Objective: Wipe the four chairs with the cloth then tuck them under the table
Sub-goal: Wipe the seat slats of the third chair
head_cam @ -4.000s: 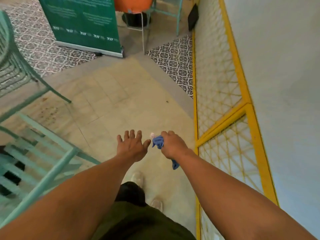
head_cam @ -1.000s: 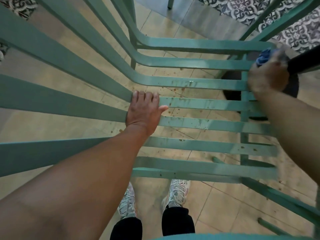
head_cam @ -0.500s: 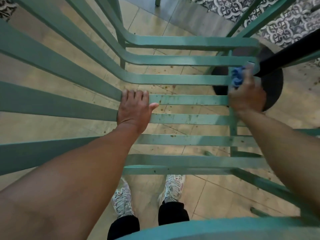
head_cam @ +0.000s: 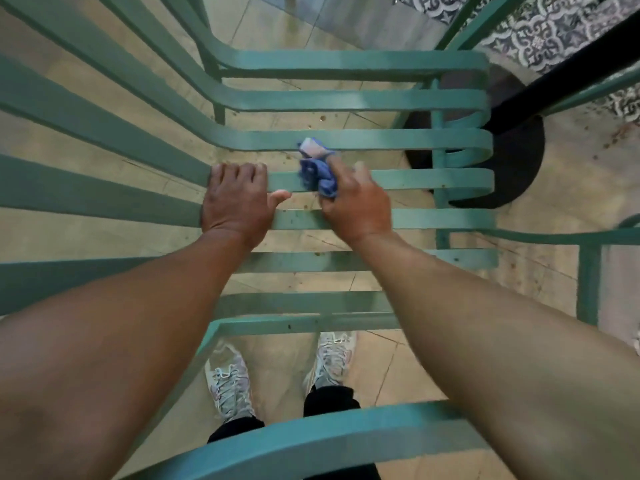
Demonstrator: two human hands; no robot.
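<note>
I look straight down through a green slatted metal chair point(head_cam: 408, 140); its seat slats run left to right and bend up on the left. My left hand point(head_cam: 239, 199) rests palm down on two middle slats, fingers curled over the far one. My right hand point(head_cam: 356, 206) grips a crumpled blue cloth point(head_cam: 317, 169) and presses it on the seat slats just right of my left hand. The cloth sticks out past my fingers toward the far slats.
A round black table base point(head_cam: 512, 157) with a black post point(head_cam: 568, 60) stands at the right, under the chair's far edge. Another green chair's frame point(head_cam: 588, 271) is at the right edge. My feet point(head_cam: 228, 386) stand on beige floor tiles below the seat. Patterned tiles point(head_cam: 547, 26) lie top right.
My right hand has swept the cloth leftward along the seat slats, from the right end to beside my left hand. The left hand has stayed on the slats.
</note>
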